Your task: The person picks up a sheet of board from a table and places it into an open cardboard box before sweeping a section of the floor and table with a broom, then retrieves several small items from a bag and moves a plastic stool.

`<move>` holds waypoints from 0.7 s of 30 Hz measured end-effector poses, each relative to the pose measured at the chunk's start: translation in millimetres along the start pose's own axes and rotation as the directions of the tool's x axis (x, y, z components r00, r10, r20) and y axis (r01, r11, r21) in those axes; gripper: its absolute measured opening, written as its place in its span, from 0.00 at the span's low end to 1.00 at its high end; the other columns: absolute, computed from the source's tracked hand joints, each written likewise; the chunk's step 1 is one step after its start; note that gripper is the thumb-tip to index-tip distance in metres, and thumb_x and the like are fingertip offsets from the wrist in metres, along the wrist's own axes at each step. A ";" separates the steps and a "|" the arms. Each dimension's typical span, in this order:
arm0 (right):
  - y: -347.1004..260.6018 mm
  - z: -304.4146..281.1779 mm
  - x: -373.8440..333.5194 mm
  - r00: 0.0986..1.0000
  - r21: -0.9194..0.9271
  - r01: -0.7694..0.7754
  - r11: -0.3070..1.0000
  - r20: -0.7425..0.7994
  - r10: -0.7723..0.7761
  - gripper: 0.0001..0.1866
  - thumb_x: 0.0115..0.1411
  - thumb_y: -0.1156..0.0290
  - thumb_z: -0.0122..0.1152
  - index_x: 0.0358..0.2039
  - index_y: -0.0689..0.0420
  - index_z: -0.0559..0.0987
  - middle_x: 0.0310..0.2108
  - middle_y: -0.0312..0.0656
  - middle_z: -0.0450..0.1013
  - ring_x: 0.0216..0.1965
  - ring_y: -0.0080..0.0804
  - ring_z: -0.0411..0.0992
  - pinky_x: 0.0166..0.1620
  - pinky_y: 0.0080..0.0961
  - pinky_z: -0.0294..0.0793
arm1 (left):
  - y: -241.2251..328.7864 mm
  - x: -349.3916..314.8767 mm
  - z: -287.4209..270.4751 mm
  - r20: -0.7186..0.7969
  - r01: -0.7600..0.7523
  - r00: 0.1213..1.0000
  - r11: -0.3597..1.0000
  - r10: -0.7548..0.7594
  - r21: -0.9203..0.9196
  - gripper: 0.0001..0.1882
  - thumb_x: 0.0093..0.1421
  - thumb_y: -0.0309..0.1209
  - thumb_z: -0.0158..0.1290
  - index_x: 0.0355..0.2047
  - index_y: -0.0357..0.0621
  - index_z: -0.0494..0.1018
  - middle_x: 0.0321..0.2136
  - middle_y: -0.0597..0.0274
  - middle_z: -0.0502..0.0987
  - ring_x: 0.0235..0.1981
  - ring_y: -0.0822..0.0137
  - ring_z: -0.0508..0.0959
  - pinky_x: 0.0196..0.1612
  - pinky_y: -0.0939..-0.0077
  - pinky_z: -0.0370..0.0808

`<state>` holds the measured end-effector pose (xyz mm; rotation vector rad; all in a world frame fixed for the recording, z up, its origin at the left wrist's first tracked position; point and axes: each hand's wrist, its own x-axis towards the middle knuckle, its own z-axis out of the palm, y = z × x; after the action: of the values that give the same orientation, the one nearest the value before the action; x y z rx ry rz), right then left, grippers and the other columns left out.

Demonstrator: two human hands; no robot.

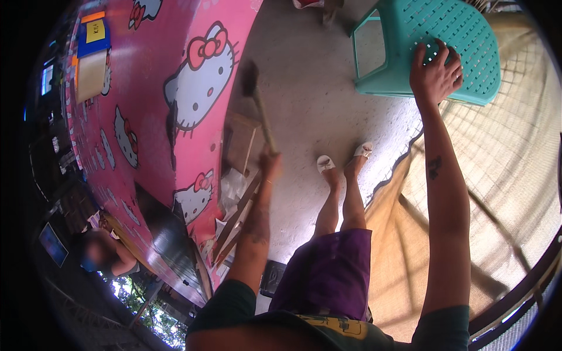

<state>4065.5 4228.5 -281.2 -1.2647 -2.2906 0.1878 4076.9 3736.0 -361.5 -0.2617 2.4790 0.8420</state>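
Note:
My left hand [271,167] is wrapped round the wooden handle of a brush-like broom [262,120]. The broom's dark head [249,79] is smeared by motion, low by the floor beside the pink table side. At the upper right, my right hand [436,73] grips a green plastic chair [404,76] by its perforated top. Its fingers are bent over the lattice and spaced a little apart; a ring is on one of them. The chair's frame and legs show left of that hand.
A pink table [149,76] with cat-face print runs along my left, bearing a blue-and-yellow item [93,36]. Wooden pieces [241,143] and a clear plastic bag [232,187] sit beneath its edge. Tan mesh sheeting [497,146] hangs at right. Another person [105,254] is at far left.

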 end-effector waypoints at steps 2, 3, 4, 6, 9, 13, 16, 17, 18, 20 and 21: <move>16.7 -4.2 0.5 1.000 -0.046 0.002 0.999 0.000 -0.002 0.28 0.59 0.44 0.52 0.55 0.45 0.71 0.59 0.46 0.63 0.66 0.47 0.54 0.64 0.54 0.46 | -3.0 -100.1 52.0 0.153 -0.037 0.988 0.964 -0.004 0.265 0.28 0.51 0.28 0.52 0.54 0.46 0.64 0.30 0.48 0.74 0.31 0.53 0.75 0.32 0.60 0.74; 19.1 -6.5 3.7 1.000 -0.048 0.003 0.999 -0.002 -0.003 0.28 0.59 0.44 0.52 0.55 0.45 0.71 0.59 0.46 0.63 0.66 0.47 0.54 0.64 0.54 0.46 | -11.4 -140.8 46.5 0.249 -0.048 0.968 0.948 -0.034 0.314 0.33 0.50 0.28 0.52 0.60 0.47 0.62 0.34 0.41 0.76 0.35 0.46 0.77 0.37 0.56 0.75; 22.7 -8.0 5.0 1.000 -0.052 -0.002 0.999 -0.004 0.002 0.28 0.59 0.44 0.52 0.56 0.45 0.71 0.59 0.46 0.63 0.66 0.47 0.54 0.64 0.54 0.46 | -18.0 -173.5 28.5 0.327 -0.052 0.943 0.947 -0.058 0.318 0.38 0.50 0.28 0.52 0.65 0.48 0.60 0.37 0.35 0.78 0.40 0.39 0.79 0.42 0.51 0.77; 20.1 -6.4 0.4 1.000 -0.039 -0.009 0.999 0.001 0.009 0.28 0.60 0.44 0.52 0.56 0.45 0.71 0.59 0.46 0.63 0.66 0.46 0.54 0.64 0.54 0.46 | -23.5 -205.7 -37.2 0.425 -0.041 0.904 0.981 -0.043 0.187 0.38 0.51 0.26 0.55 0.65 0.44 0.60 0.25 0.45 0.78 0.23 0.54 0.80 0.28 0.62 0.76; 32.2 -3.9 -2.1 1.000 -0.073 -0.010 0.997 -0.015 0.009 0.27 0.59 0.45 0.53 0.55 0.45 0.71 0.59 0.46 0.63 0.66 0.46 0.55 0.64 0.53 0.46 | 66.2 -206.9 -120.6 0.476 0.222 0.830 0.955 -0.292 0.198 0.36 0.52 0.29 0.58 0.64 0.46 0.64 0.22 0.58 0.76 0.16 0.74 0.73 0.21 0.75 0.73; 30.0 -12.1 2.9 1.000 -0.088 -0.010 0.996 -0.003 0.009 0.26 0.60 0.46 0.53 0.55 0.45 0.72 0.59 0.46 0.63 0.65 0.45 0.55 0.64 0.52 0.47 | 46.4 -86.4 -79.8 0.164 0.109 0.980 0.994 -0.110 0.016 0.31 0.55 0.29 0.55 0.61 0.47 0.65 0.21 0.65 0.72 0.16 0.75 0.70 0.18 0.77 0.68; 13.5 -7.7 3.6 1.000 -0.078 0.001 0.997 -0.012 -0.001 0.26 0.60 0.47 0.53 0.55 0.46 0.72 0.58 0.46 0.63 0.65 0.45 0.55 0.64 0.52 0.47 | 53.7 73.7 -42.7 -0.137 -0.181 0.978 0.962 0.155 -0.204 0.15 0.55 0.27 0.55 0.42 0.41 0.69 0.19 0.68 0.68 0.17 0.75 0.69 0.17 0.78 0.65; 18.8 -7.4 3.7 1.000 -0.089 -0.001 0.996 -0.012 0.000 0.26 0.60 0.47 0.53 0.55 0.46 0.72 0.59 0.46 0.63 0.65 0.45 0.55 0.64 0.52 0.47 | 84.5 108.3 -18.6 -0.029 0.016 0.999 0.899 -0.032 -0.438 0.15 0.54 0.26 0.55 0.43 0.41 0.69 0.19 0.68 0.69 0.17 0.73 0.69 0.18 0.77 0.66; 10.6 -7.8 1.4 1.000 -0.068 -0.004 0.998 -0.001 0.004 0.26 0.60 0.47 0.53 0.55 0.46 0.72 0.59 0.46 0.63 0.66 0.45 0.55 0.64 0.52 0.47 | 93.8 131.7 -12.1 0.046 0.084 0.996 0.897 -0.071 -0.433 0.17 0.54 0.28 0.56 0.44 0.40 0.69 0.23 0.63 0.71 0.20 0.69 0.72 0.22 0.74 0.68; -7.7 -4.8 3.8 1.000 -0.015 0.002 1.000 0.010 -0.002 0.26 0.59 0.47 0.54 0.55 0.46 0.72 0.59 0.46 0.63 0.66 0.46 0.54 0.64 0.52 0.46 | 91.1 146.4 7.4 0.093 0.079 0.994 0.970 -0.059 -0.231 0.22 0.55 0.30 0.55 0.49 0.38 0.68 0.31 0.52 0.74 0.28 0.58 0.76 0.33 0.66 0.74; -15.0 -6.2 3.3 1.000 0.001 0.012 1.000 0.023 -0.012 0.26 0.59 0.47 0.54 0.55 0.46 0.72 0.59 0.46 0.62 0.66 0.46 0.54 0.64 0.52 0.46 | 87.1 136.2 28.4 0.082 0.004 0.997 0.999 -0.001 -0.036 0.25 0.55 0.30 0.55 0.53 0.37 0.66 0.36 0.45 0.76 0.33 0.50 0.79 0.39 0.61 0.77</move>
<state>4055.9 4222.2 -269.2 -1.2542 -2.3175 0.1996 3943.0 3819.6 -406.7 -0.2382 2.3892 0.8799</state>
